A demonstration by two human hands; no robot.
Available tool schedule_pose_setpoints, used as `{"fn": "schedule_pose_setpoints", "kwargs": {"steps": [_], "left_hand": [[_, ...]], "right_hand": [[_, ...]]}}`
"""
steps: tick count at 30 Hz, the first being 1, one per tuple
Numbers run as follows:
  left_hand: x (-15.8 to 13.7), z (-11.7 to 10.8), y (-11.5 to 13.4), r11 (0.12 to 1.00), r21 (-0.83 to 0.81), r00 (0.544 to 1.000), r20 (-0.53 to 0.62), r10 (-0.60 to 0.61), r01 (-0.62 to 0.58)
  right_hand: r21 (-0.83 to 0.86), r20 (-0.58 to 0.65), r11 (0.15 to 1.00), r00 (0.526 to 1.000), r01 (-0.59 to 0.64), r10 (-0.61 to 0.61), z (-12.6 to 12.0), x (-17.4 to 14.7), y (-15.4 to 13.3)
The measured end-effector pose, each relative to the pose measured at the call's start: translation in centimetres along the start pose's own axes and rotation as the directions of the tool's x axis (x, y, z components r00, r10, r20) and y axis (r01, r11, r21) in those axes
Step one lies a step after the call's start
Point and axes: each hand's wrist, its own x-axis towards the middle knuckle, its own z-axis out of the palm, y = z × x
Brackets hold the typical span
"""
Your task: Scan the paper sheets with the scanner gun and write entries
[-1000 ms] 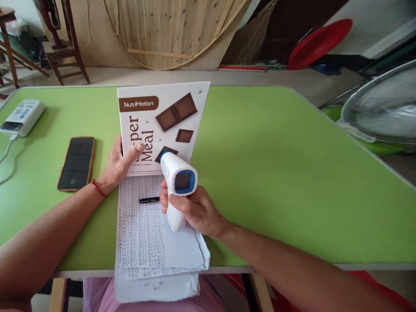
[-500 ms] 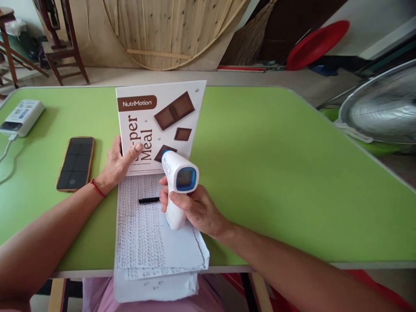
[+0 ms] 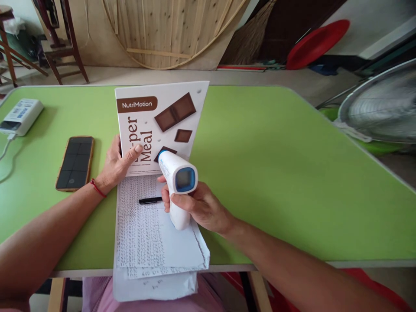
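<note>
My left hand (image 3: 120, 160) grips the lower left edge of a white NutriMotion box (image 3: 175, 91) printed with chocolate pieces, thumb on its front, holding it tilted up. My right hand (image 3: 204, 206) is wrapped round the handle of a white and blue infrared thermometer (image 3: 173, 167). Its nose points at the lower part of the box, and its small screen faces me. Beneath lie sheets of handwritten paper (image 3: 139, 242) that hang over the table's near edge. A black pen (image 3: 150, 200) rests on them, its right end hidden behind my right hand.
On the green table (image 3: 292, 182), a smartphone (image 3: 75, 162) lies left of my left hand. Farther left is a white power bank (image 3: 21, 115) with a cable plugged in. A fan (image 3: 383, 104) stands beyond the right edge. A wooden chair (image 3: 63, 50) stands behind the table.
The thermometer's nose has shifted slightly left, and its handle has swung a little right in my right hand. The box leans slightly differently; my left hand keeps its hold.
</note>
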Motion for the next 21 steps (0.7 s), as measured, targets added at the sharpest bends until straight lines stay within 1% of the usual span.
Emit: {"fn": "schedule_pose_setpoints", "kwargs": {"steps": [2,5,7,8,9,10,11,13,14,16,18,21], "left_hand": [[-0.1,0.0,0.1,1.000,0.008,1.000,0.006,0.015,-0.015],[-0.2,0.0,0.0,1.000,-0.028,1.000,0.018,0.015,-0.015],[-0.3,-0.1,-0.1,0.999,-0.033,0.999,0.028,0.018,-0.017],[-0.3,-0.1,-0.1,0.999,-0.034,0.999,0.032,0.022,-0.021],[-0.3,-0.2,-0.2,0.999,-0.032,0.999,0.028,0.030,-0.029],[-0.2,-0.2,-0.2,0.999,-0.028,0.999,0.017,0.040,-0.040],[-0.2,-0.2,-0.3,0.998,-0.024,0.999,0.002,0.054,-0.054],[-0.1,-0.2,-0.5,0.996,-0.040,0.996,-0.025,0.080,-0.081],[0.0,-0.1,-0.6,0.994,-0.065,0.996,-0.029,0.090,-0.091],[0.2,-0.1,-0.7,0.983,-0.145,0.994,-0.021,0.112,-0.114],[0.5,0.0,-0.9,0.970,-0.209,0.992,-0.016,0.127,-0.127],[0.7,-0.1,-1.2,0.970,-0.207,0.992,-0.051,0.116,-0.124]], "right_hand": [[-0.059,-0.013,0.998,1.000,0.007,-0.008,-0.4,-0.2,-0.4],[-0.212,-0.024,0.974,0.996,0.082,-0.089,-1.2,-0.5,-1.4],[-0.345,-0.013,0.926,0.986,0.154,-0.169,-2.1,-0.7,-2.3],[-0.427,-0.012,0.884,0.977,0.189,-0.215,-2.8,-0.8,-2.7],[-0.524,-0.006,0.824,0.966,0.217,-0.259,-3.6,-0.9,-3.0],[-0.627,-0.009,0.744,0.953,0.230,-0.302,-4.5,-1.0,-3.3],[-0.728,-0.003,0.651,0.948,0.217,-0.319,-5.5,-1.1,-3.5],[-0.862,0.025,0.474,0.949,0.179,-0.313,-7.5,-1.3,-3.6],[-0.898,0.036,0.408,0.952,0.164,-0.304,-8.5,-1.4,-3.5],[-0.945,0.038,0.304,0.964,0.120,-0.263,-10.0,-1.5,-3.5],[-0.973,0.027,0.222,0.982,0.069,-0.189,-10.9,-1.5,-3.5],[-0.995,-0.018,0.097,0.996,-0.010,-0.082,-11.2,-1.0,-3.5]]}}
